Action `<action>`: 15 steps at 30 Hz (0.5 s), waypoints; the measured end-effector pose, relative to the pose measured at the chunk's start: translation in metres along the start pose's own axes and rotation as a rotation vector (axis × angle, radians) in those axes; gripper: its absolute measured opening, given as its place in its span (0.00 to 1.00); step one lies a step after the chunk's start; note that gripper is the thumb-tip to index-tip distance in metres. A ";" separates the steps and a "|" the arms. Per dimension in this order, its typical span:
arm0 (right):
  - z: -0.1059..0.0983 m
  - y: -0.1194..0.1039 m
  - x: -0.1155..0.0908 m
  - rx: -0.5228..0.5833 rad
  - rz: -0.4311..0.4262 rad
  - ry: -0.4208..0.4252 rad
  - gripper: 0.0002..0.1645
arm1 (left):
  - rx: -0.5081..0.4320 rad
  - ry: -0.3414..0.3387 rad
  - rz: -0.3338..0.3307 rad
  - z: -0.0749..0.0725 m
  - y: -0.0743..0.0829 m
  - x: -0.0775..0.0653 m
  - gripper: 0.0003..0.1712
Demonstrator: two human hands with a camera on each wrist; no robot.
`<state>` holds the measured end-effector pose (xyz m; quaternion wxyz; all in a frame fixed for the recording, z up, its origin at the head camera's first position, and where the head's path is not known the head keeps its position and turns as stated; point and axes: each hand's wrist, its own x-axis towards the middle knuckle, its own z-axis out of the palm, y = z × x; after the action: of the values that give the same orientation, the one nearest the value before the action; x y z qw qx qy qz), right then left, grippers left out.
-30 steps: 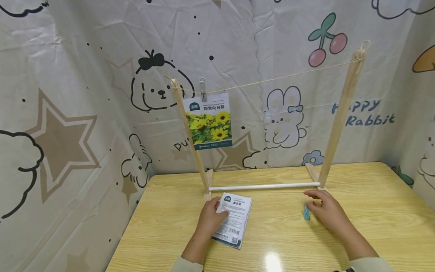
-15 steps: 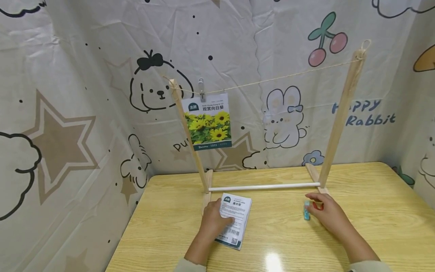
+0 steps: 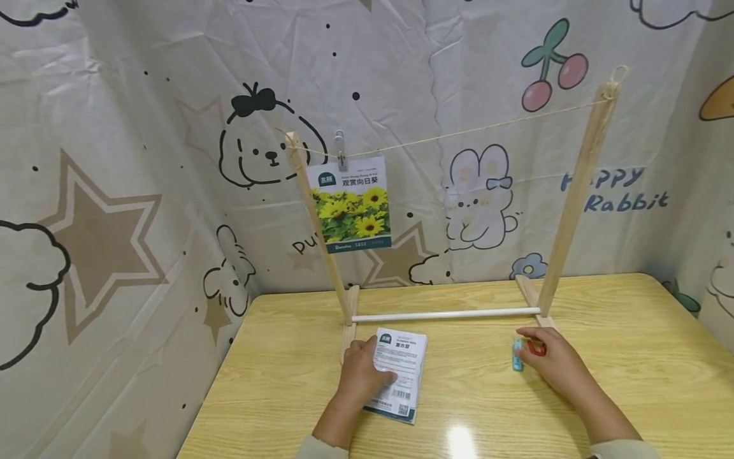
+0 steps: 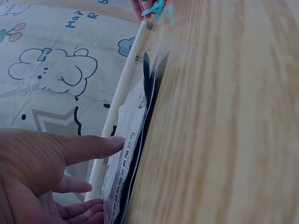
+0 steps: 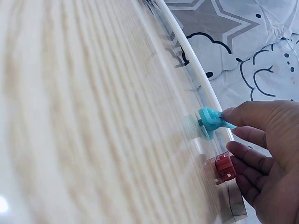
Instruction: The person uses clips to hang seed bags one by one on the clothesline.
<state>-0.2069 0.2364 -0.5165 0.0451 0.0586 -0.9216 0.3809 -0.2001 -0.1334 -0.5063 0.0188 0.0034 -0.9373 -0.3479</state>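
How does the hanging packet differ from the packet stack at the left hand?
The hanging packet shows yellow flowers; the packet stack shows mostly text on white. A clip holds up the hanging packet; the left hand grips the packet stack down by the table. Both carry a dark green logo and bottom band.

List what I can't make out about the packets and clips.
Head: back of the hanging packet, hidden by its front.
Head: fine print on the packet stack, too small.
Left wrist: the packet stack's exact count, edges blurred.
Right wrist: part of the red clip, behind the right hand.
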 end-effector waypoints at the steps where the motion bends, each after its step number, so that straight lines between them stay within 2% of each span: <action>1: 0.000 0.000 0.000 -0.004 -0.001 0.000 0.31 | 0.002 0.001 0.002 0.000 0.000 0.000 0.53; 6: 0.001 0.001 0.001 -0.016 -0.018 0.002 0.26 | -0.004 -0.004 0.004 -0.002 -0.001 -0.001 0.51; 15: 0.002 0.003 0.003 -0.025 -0.020 0.002 0.22 | -0.027 -0.061 -0.034 -0.002 -0.003 0.001 0.42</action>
<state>-0.2099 0.2366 -0.5195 0.0503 0.0669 -0.9257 0.3688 -0.2010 -0.1374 -0.5063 -0.0157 0.0083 -0.9326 -0.3606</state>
